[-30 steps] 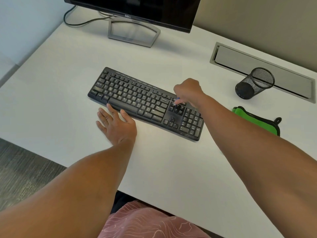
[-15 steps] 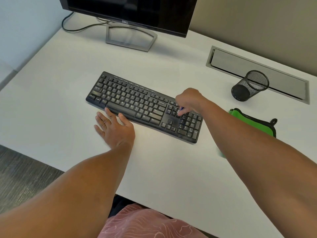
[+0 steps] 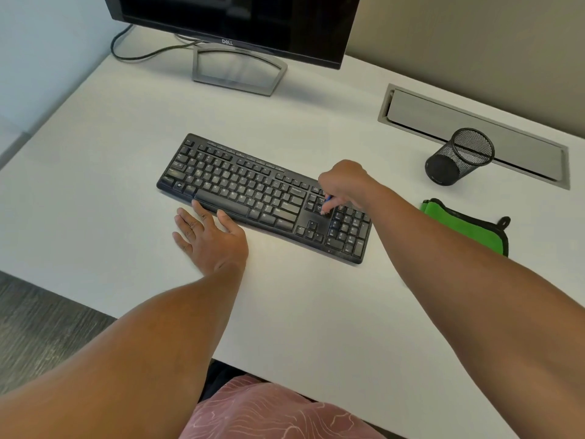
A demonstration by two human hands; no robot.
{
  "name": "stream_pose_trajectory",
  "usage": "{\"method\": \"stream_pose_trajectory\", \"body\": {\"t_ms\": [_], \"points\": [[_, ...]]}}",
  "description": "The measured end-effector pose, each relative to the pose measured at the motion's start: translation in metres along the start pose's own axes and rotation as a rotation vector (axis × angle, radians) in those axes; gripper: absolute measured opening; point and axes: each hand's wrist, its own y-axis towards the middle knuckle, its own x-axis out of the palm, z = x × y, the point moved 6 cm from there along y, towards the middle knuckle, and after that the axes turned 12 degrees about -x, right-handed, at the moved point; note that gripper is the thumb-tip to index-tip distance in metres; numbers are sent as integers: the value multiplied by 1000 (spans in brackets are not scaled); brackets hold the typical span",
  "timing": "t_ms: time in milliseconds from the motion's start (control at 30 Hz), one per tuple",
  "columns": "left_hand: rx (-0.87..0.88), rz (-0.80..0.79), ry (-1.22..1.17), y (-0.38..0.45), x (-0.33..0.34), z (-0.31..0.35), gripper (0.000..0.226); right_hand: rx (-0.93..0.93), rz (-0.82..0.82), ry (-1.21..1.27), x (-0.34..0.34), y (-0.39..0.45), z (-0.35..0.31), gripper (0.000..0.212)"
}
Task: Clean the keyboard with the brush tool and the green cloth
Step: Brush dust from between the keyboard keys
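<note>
A black keyboard (image 3: 247, 191) lies slantwise on the white desk (image 3: 300, 312). My right hand (image 3: 346, 183) hovers over its right part and grips a small blue brush tool (image 3: 326, 202), whose tip touches the keys between the main block and the number pad. Most of the brush is hidden in my fist. My left hand (image 3: 209, 237) lies flat on the desk, fingers straight, fingertips against the keyboard's front edge near the space bar. The green cloth (image 3: 456, 224), edged in black, lies to the right of the keyboard, partly behind my right forearm.
A black monitor (image 3: 234, 23) on a silver stand (image 3: 237, 69) is at the back, a cable (image 3: 139, 55) trailing left. A black mesh cup (image 3: 459, 156) lies tipped beside a grey cable hatch (image 3: 474, 134) at the back right. The desk's front edge runs close to my lap.
The brush tip has moved from the upper keys down toward the near side, next to the number pad. My left hand stays put. The camera has tilted slightly.
</note>
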Motion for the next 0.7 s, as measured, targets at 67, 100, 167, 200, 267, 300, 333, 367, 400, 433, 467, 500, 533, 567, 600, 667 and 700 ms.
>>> {"method": "stream_pose_trajectory", "body": {"t_ms": [67, 100, 167, 200, 267, 300, 333, 367, 400, 433, 467, 500, 533, 567, 600, 667, 700], "points": [[1, 2, 4, 0, 0, 0, 63, -26, 35, -76, -4, 2, -2, 28], [2, 3, 6, 0, 0, 0, 63, -32, 8, -157, -5, -1, -5, 32], [2, 7, 8, 0, 0, 0, 63, -26, -90, -213, 2, 1, -2, 28], [1, 6, 8, 0, 0, 0, 63, -23, -134, -226, 9, 5, 2, 18], [1, 4, 11, 0, 0, 0, 63, -85, -162, -214, 11, 3, -3, 4], [1, 4, 11, 0, 0, 0, 63, -85, -177, -189, 9, 4, -6, 10], [-1, 6, 10, 0, 0, 0, 63, -103, -211, -249, 11, 7, -9, 17], [-1, 7, 7, 0, 0, 0, 63, -100, -229, -266, 9, 1, -19, 26], [-2, 6, 5, 1, 0, 0, 63, -186, -257, -371, 9, 0, -25, 34], [-2, 3, 3, 1, 0, 0, 63, -224, -285, -450, 12, -1, -29, 37], [-2, 1, 2, 0, 0, 0, 63, -242, -263, -387, 13, 5, -28, 32], [-1, 1, 0, 0, 0, 0, 63, -246, -196, -344, 11, 7, -30, 24], [0, 3, -3, 0, 0, 0, 63, -267, -165, -398, 12, 7, -29, 16], [1, 3, -9, 0, -1, 0, 63, -244, -193, -451, 14, 3, -30, 9], [1, 1, -16, 0, -1, 0, 63, -228, -195, -503, 14, 5, -27, 11], [3, 0, -22, -1, -1, 0, 63, -146, -186, -552, 10, 3, -17, 24], [5, 1, -22, -1, -2, 0, 63, -131, -191, -596, 6, -1, -17, 26]]}}
